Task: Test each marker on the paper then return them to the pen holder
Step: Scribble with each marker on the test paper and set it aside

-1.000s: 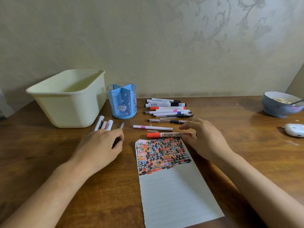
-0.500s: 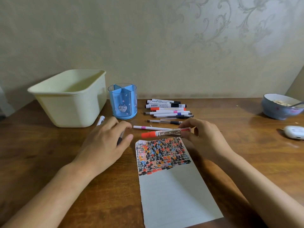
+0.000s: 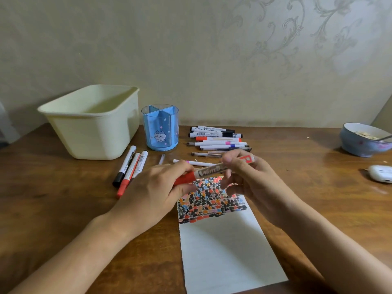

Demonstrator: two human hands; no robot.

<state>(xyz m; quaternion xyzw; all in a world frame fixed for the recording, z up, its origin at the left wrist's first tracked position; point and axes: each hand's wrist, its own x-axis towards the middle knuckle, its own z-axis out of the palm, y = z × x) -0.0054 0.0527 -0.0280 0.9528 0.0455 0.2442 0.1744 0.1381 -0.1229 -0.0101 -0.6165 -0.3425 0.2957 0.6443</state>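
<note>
A red whiteboard marker (image 3: 209, 169) is held level above the top of the paper (image 3: 227, 247). My left hand (image 3: 157, 192) grips its red cap end; my right hand (image 3: 248, 177) holds the barrel and far end. The paper's upper part is filled with coloured test marks. The blue pen holder (image 3: 160, 128) stands behind, with nothing visible in its compartments. Three markers (image 3: 130, 167) lie left of my hands, a pink-banded pen (image 3: 192, 162) just behind them, and a pile of several markers (image 3: 218, 140) right of the holder.
A cream plastic bin (image 3: 93, 122) stands at the back left beside the holder. A blue bowl (image 3: 363, 142) with a spoon sits at the far right, a small white device (image 3: 380, 174) in front of it. The wall runs along the table's back edge.
My right hand lifted the red marker off the table. My left hand let go of a dark pen at the left and came over to grip the marker's cap end.
</note>
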